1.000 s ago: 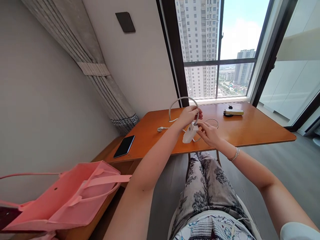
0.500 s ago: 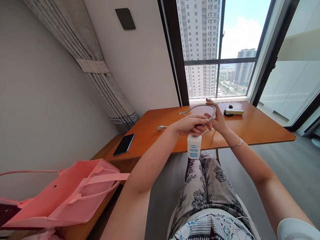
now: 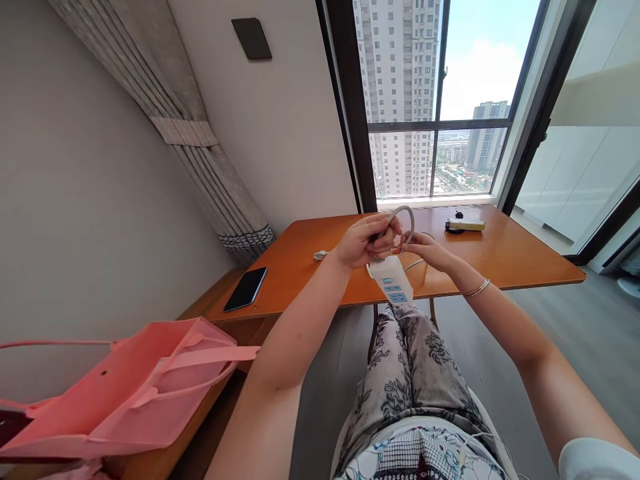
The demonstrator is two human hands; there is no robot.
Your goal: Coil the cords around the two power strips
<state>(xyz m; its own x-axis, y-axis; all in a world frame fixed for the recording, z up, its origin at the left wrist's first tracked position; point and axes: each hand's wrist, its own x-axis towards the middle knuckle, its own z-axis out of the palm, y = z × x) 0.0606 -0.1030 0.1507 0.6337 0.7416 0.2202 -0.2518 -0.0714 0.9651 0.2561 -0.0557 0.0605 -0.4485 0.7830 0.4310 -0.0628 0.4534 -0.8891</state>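
Observation:
My left hand [image 3: 371,241] is closed round the grey-white cable [image 3: 411,217] of a power strip, near the strip's top end. Below it hangs the white power strip [image 3: 393,280] with blue sockets, tilted over the table's front edge and just above my knees. The cable bends in a loop above my fingers. On the loop's right side, my right hand [image 3: 426,249] pinches the cable between thumb and fingers. A pale plug [image 3: 320,255] lies on the table left of my hands; part of the cord is hidden behind them.
The orange-brown table [image 3: 520,267] reaches to the window. A phone [image 3: 245,289] lies at its left end, and a small pale yellow block with a black cord [image 3: 466,225] lies at the back right. A pink bag [image 3: 165,387] stands lower left, beside my left arm.
My left hand has moved left and up, and the power strip has swung into a tilt. My right hand has dropped from the loop's top to its lower right side. The loop is smaller.

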